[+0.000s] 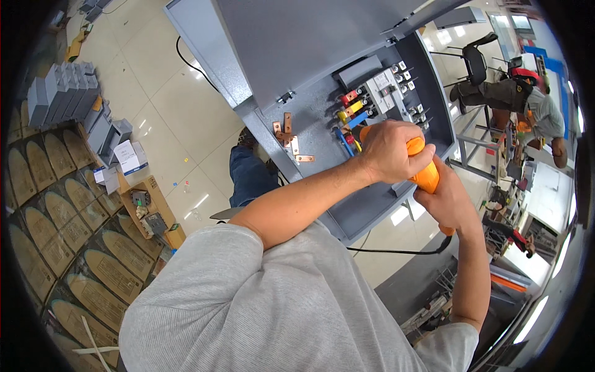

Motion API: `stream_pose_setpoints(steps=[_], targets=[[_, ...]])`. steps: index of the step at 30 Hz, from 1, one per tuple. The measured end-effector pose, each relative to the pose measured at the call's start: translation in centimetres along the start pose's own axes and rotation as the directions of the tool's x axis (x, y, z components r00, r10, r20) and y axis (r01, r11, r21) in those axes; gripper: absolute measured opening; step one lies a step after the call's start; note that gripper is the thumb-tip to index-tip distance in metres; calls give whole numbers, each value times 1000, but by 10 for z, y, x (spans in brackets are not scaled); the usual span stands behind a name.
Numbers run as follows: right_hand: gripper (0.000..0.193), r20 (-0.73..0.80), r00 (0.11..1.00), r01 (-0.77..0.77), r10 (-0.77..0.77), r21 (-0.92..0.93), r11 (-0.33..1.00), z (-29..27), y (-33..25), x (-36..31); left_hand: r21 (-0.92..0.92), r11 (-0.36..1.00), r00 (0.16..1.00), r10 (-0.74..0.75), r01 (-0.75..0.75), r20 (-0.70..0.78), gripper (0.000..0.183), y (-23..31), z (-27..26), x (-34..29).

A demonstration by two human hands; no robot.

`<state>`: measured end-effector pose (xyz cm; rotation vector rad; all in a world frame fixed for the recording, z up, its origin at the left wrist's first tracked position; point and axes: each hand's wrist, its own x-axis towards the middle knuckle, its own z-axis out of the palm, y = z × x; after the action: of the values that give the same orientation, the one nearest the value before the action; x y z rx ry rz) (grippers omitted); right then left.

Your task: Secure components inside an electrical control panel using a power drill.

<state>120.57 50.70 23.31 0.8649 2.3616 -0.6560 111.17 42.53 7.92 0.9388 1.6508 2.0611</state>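
An orange corded power drill [426, 178] is held in both my hands over a grey metal enclosure [362, 217]. My right hand [451, 197] is wrapped round its handle, and a black cord leaves the handle's lower end. My left hand [393, 150] is closed over the drill's body; the tip is hidden behind it. Just beyond my left hand sits a light grey circuit breaker [383, 94], with a red-sleeved bar [351, 97], a yellow-sleeved bar [351, 111] and a blue-sleeved bar [357, 120] at its left side. Several loose copper bars [287, 123] lie on the enclosure's left part.
The enclosure's raised grey door [273, 49] stands at the far side. Grey boxes [56, 99], an open carton [155, 204] and cardboard stacks [37, 226] fill the floor's left side. At right are a black chair [475, 64] and another person [542, 108].
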Motion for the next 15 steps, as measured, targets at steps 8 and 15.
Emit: stream_pose_setpoints(steps=[8, 15], targets=[[59, 60, 998, 35, -34, -11, 999, -6, -5, 15, 33, 999, 999, -22, 23, -47, 28, -10, 0, 1], [55, 30, 999, 36, -35, -5, 999, -9, -2, 9, 26, 998, 998, -51, 52, -21, 31, -1, 4, 5]])
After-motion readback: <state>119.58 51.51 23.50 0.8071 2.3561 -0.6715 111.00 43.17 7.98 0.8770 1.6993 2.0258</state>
